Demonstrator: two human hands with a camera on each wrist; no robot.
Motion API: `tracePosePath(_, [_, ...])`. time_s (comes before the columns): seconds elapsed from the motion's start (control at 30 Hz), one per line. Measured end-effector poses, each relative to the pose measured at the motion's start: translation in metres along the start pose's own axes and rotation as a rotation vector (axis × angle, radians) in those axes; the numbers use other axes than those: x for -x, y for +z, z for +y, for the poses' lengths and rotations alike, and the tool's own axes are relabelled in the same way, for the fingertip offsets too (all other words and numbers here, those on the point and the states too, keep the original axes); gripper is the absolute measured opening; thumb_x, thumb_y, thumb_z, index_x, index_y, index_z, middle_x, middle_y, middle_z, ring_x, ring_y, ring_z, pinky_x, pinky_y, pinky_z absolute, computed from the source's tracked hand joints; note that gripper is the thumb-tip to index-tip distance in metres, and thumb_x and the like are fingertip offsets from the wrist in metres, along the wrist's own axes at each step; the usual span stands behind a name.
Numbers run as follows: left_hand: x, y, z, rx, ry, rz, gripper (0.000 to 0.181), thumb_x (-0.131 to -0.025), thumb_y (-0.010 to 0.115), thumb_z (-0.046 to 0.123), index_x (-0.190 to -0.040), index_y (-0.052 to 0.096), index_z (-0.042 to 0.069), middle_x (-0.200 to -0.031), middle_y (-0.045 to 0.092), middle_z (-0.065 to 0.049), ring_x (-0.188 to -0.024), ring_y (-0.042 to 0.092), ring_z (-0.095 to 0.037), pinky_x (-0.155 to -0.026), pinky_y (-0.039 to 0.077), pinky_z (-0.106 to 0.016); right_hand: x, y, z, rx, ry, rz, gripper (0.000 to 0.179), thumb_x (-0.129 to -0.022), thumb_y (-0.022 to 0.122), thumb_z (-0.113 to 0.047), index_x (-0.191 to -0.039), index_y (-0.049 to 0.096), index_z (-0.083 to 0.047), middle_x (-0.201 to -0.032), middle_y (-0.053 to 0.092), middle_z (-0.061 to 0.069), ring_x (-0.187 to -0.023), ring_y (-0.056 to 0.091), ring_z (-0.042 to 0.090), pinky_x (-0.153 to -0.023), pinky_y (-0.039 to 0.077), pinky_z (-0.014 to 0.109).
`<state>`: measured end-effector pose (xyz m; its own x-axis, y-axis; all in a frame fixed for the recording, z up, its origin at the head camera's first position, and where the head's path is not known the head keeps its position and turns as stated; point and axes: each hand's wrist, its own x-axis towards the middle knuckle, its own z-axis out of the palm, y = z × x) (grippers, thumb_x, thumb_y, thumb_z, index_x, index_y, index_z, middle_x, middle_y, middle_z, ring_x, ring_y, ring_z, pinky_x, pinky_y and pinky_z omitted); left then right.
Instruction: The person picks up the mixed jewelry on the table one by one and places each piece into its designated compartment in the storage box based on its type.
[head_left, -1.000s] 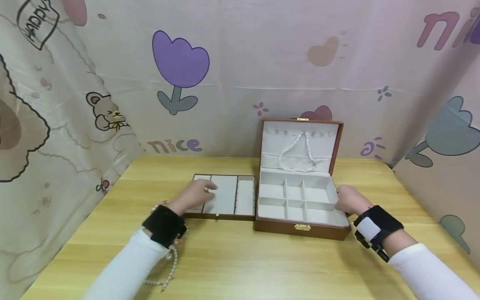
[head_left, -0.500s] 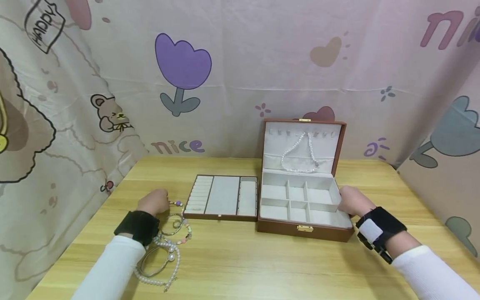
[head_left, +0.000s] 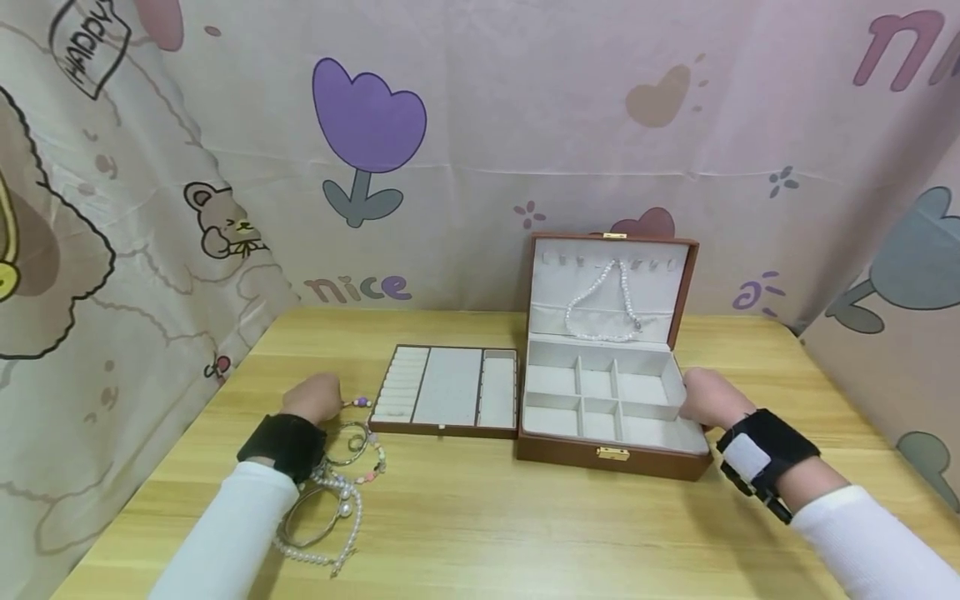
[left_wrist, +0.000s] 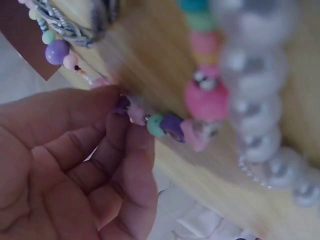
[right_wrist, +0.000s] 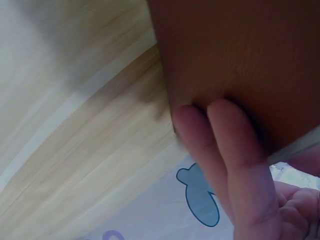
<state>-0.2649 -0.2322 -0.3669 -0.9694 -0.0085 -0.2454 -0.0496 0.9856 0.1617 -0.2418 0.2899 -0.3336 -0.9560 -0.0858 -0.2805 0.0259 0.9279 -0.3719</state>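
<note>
My left hand (head_left: 313, 398) pinches a string of colourful beads (left_wrist: 172, 126) between thumb and forefinger, low over the table's left side. Purple, green and pink beads run out from the pinch, and a larger purple bead (head_left: 362, 402) lies near the tray. Beside this string are a silver bangle (head_left: 348, 443), another bangle (head_left: 300, 542) and a pearl necklace (head_left: 352, 533), partly under the left wrist. At the right, my right hand (head_left: 712, 400) grips the side wall of the open brown jewelry box (head_left: 615, 467). Two of its fingers (right_wrist: 235, 135) press on the outer brown face.
A flat jewelry tray (head_left: 450, 387) with ring rolls and two other sections lies against the box's left side. Inside the raised lid hangs a white pearl necklace (head_left: 626, 296). White dividers (head_left: 592, 402) split the box into compartments. A printed cloth (head_left: 480, 125) stands behind the table.
My left hand has moved left from above the tray to the beads and now pinches them. My right hand stays at the box. The whole view has shifted slightly.
</note>
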Motion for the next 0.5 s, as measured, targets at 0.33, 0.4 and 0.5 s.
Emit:
tracePosePath(0.33, [0.012, -0.014, -0.005, 0.189, 0.124, 0.045, 0.008, -0.088, 0.05, 0.005, -0.086, 0.051, -0.003, -0.08, 0.055, -0.015, -0.072, 0.052, -0.025, -0.062, 0.044, -0.034, 0.0, -0.007, 0.003, -0.001, -0.011, -0.06, 0.018, -0.072, 0.066, 0.002, -0.085, 0.061, 0.013, -0.076, 0.062, 0.014, -0.059, 0.059, 0.014, -0.052, 0.054, 0.027])
tracePosePath(0.4, [0.014, -0.019, -0.005, 0.202, 0.143, 0.06, 0.007, -0.088, 0.051, 0.003, -0.087, 0.051, -0.004, -0.082, 0.056, -0.016, -0.073, 0.052, -0.025, -0.063, 0.045, -0.035, -0.001, -0.006, 0.002, 0.008, -0.013, -0.058, 0.017, -0.071, 0.066, 0.003, -0.084, 0.06, 0.012, -0.075, 0.061, 0.013, -0.058, 0.058, 0.014, -0.052, 0.053, 0.026])
tracePosePath(0.5, [0.016, -0.029, -0.002, 0.215, 0.165, 0.083, 0.008, -0.088, 0.052, 0.003, -0.088, 0.053, -0.004, -0.082, 0.058, -0.017, -0.071, 0.054, -0.023, -0.06, 0.046, -0.033, -0.002, -0.007, 0.001, 0.01, -0.006, -0.055, 0.018, -0.072, 0.066, 0.003, -0.086, 0.06, 0.013, -0.075, 0.06, 0.012, -0.059, 0.057, 0.014, -0.052, 0.052, 0.025])
